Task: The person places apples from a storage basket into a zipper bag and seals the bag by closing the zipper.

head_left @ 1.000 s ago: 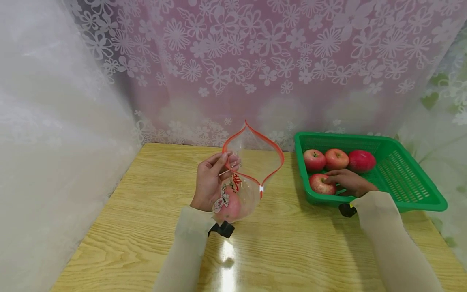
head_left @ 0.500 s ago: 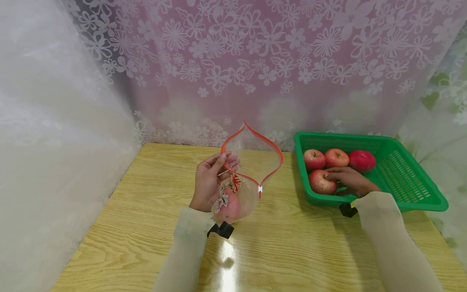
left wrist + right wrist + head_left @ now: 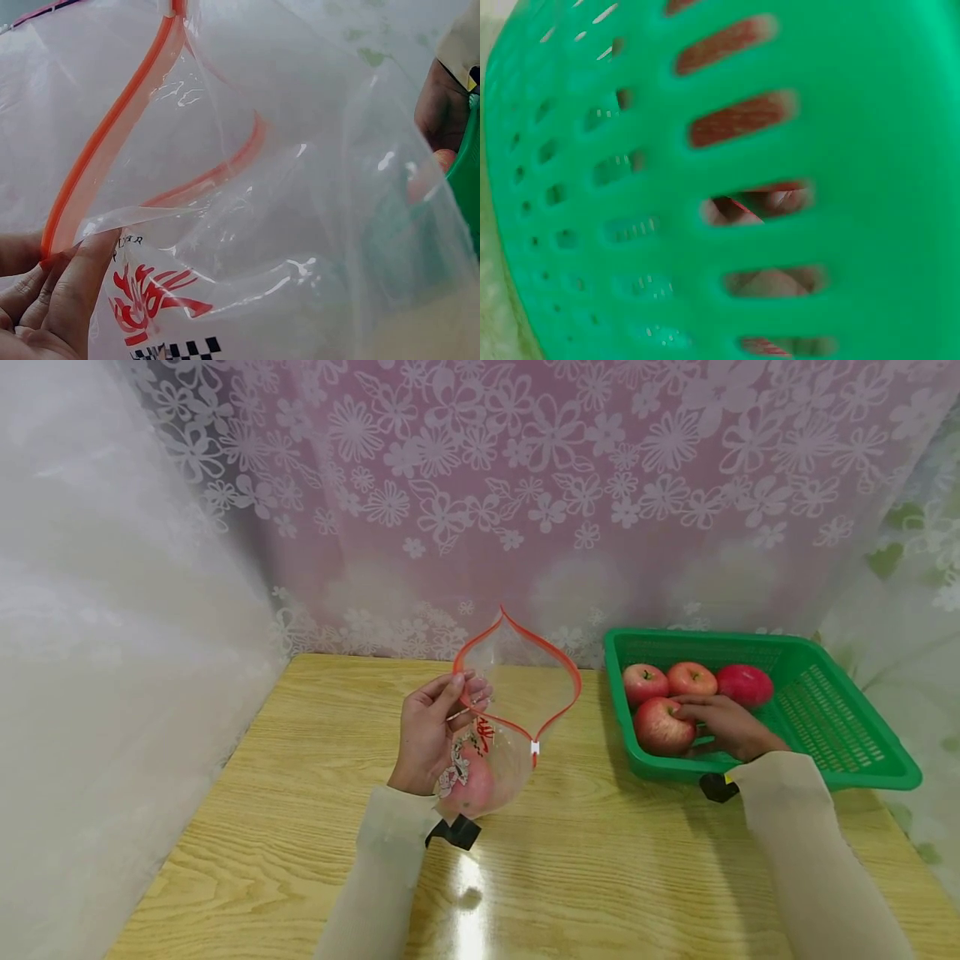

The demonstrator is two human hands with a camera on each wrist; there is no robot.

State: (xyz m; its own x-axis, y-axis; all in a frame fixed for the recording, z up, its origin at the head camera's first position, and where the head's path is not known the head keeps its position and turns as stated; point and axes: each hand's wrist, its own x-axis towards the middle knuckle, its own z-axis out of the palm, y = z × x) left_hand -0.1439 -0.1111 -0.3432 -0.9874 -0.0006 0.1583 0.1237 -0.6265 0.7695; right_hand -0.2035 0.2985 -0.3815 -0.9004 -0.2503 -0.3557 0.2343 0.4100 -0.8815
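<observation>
My left hand (image 3: 429, 731) pinches the orange-red zip edge of a clear zip bag (image 3: 517, 685). The bag's mouth gapes wide, and a pinkish-red fruit (image 3: 474, 785) shows through its lower part. In the left wrist view, thumb and fingers hold the orange zip strip (image 3: 105, 142) above red lettering. Over at the green basket (image 3: 765, 777), my right hand (image 3: 723, 727) grips a red-striped apple (image 3: 662, 727) in the front left corner, fingers over its top and side. From the right wrist, the slotted basket wall (image 3: 877, 150) hides most of hand and apple.
Behind the gripped apple lie two more apples, one at the left (image 3: 643, 683) and one beside it (image 3: 692, 679), plus a deeper red oval fruit (image 3: 745, 685). The basket stands on a wooden table (image 3: 300, 827) before a flowered pink curtain (image 3: 480, 485).
The right hand has raised the apple slightly and tilted it within the basket corner, shifting a little right. The left hand and bag have stayed nearly still.
</observation>
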